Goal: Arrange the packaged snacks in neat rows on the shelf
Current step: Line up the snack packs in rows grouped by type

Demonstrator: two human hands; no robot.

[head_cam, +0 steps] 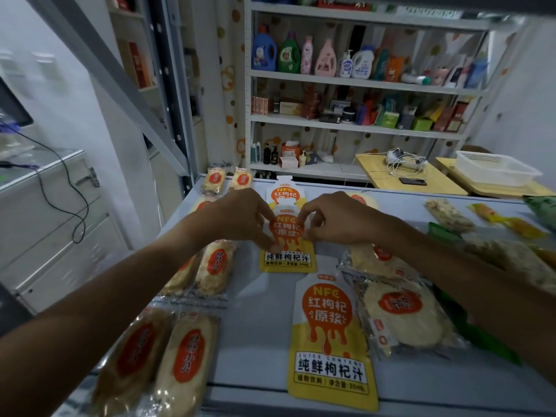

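Observation:
On the pale grey shelf [249,350] three orange-and-yellow juice pouches lie in a column. My left hand [237,219] and my right hand [331,219] pinch the two upper sides of the middle pouch [287,254]. Its top overlaps the far pouch [285,192]. The near pouch [332,335] lies flat at the front edge. Clear-wrapped bread snacks with red labels run down the left: a pair at the front [159,362], a pair midway [210,273], and a pair at the back [227,179]. More bread packs [403,311] lie right of the pouches, partly under my right arm.
Loose snack bars [448,216], yellow packets [508,221] and green packets [541,210] lie at the shelf's right end. A white shelving unit [355,78] with bottles and boxes stands behind. Wooden tables [436,179] carry cables and a white basket [493,168]. A grey upright [177,94] rises at left.

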